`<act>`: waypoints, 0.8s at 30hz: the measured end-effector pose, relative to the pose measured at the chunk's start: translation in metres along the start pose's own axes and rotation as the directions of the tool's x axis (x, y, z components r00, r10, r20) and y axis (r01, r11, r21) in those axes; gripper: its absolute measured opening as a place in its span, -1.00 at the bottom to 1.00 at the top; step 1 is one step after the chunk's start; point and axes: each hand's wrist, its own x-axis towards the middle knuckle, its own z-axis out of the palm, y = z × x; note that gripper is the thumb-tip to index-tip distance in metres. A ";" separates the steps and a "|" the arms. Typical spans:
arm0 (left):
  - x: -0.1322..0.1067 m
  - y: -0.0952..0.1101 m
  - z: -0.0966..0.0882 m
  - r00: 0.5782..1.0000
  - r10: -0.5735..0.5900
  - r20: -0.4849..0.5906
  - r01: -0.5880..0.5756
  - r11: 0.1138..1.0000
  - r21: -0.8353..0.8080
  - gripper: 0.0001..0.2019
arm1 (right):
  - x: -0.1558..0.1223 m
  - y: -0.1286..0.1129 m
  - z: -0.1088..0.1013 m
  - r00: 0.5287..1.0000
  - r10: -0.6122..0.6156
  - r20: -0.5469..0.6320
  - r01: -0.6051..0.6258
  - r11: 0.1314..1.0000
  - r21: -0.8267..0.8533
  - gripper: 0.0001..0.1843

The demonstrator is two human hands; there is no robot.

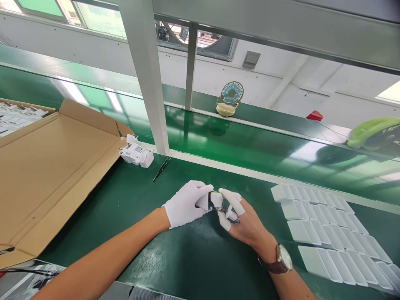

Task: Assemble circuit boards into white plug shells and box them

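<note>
My left hand (189,202), in a white glove, is closed round a white plastic housing (203,202) above the green table. At the housing's open right end sits a small circuit board (215,200) with a pale, yellow-topped block and thin wires. My right hand (242,214) wears white finger covers and pinches that board by its edges. A small white plug piece (231,214) hangs between its fingers on short wires. How deep the board sits in the housing is hidden by my fingers. Black tweezers (161,169) lie on the table behind my left hand.
White plastic housings (325,233) stand in several rows at the right. White plug parts (136,153) lie beside a large cardboard box (62,154) at the left. A grey post (146,75) rises at the table's back edge; a small fan (231,98) stands beyond.
</note>
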 end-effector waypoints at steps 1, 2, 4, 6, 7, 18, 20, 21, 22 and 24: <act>0.000 0.000 0.000 1.000 -0.005 0.003 0.005 1.000 0.000 -0.38 | 0.000 0.000 0.000 1.000 0.002 0.002 -0.002 1.000 -0.001 -0.22; 0.001 0.001 0.000 1.000 -0.007 0.006 0.007 1.000 -0.003 -0.37 | -0.001 0.001 0.000 1.000 0.002 0.003 -0.002 1.000 -0.003 -0.22; 0.002 0.002 -0.001 1.000 0.001 0.012 -0.001 1.000 -0.009 -0.39 | -0.002 0.002 0.000 1.000 -0.009 0.003 0.009 1.000 -0.011 -0.21; 0.003 0.003 -0.003 1.000 0.017 0.022 -0.017 1.000 -0.012 -0.41 | -0.002 0.002 0.000 1.000 -0.028 0.009 0.029 0.999 -0.020 -0.20; 0.003 0.004 -0.004 0.999 0.023 0.024 -0.023 1.000 -0.013 -0.42 | -0.003 0.003 0.000 0.999 -0.038 0.011 0.038 0.999 -0.023 -0.19; 0.002 0.002 -0.003 1.000 0.024 0.017 -0.024 0.999 -0.023 -0.44 | -0.003 0.002 0.001 0.999 -0.046 0.013 0.047 0.998 -0.030 -0.19; 0.001 0.002 -0.004 1.000 0.013 0.012 -0.013 1.000 -0.022 -0.43 | -0.003 0.001 0.001 0.999 -0.035 0.015 0.035 0.999 -0.030 -0.20; 0.001 0.002 -0.004 1.000 0.006 0.014 -0.006 1.000 -0.022 -0.42 | -0.002 0.001 0.001 0.999 -0.026 0.021 0.027 0.999 -0.029 -0.21; 0.001 0.002 -0.004 1.000 -0.002 0.019 0.002 1.000 -0.022 -0.41 | -0.002 0.001 0.001 0.999 -0.016 0.028 0.017 0.999 -0.028 -0.21; 0.001 0.004 -0.005 0.999 -0.016 0.049 0.017 1.000 -0.021 -0.39 | -0.001 0.001 0.002 0.999 -0.009 0.042 0.010 0.999 -0.033 -0.21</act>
